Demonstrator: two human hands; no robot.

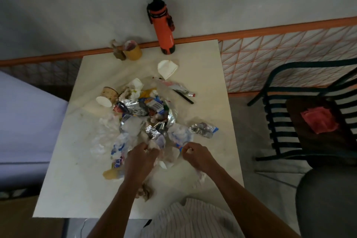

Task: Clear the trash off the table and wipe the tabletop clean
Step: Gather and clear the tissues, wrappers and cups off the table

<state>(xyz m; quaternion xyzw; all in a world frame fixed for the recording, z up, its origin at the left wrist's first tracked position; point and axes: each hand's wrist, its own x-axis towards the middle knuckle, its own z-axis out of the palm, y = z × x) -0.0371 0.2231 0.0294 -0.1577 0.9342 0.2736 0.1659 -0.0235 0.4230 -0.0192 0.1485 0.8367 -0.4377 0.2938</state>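
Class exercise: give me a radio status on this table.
Left hand and right hand gripping wrappers in the trash pile. Tabletop unwiped. Orange bottle standing at far edge.

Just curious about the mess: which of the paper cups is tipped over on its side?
The patterned cup left of the pile lies on its side, white mouth facing the camera. The yellow cup by the far edge stands upright.

Person: two bare forearms, no sleeves in view; left hand (139, 157) and right hand (197, 155) ungloved. White shirt (190, 220) with fine dark vertical stripes.
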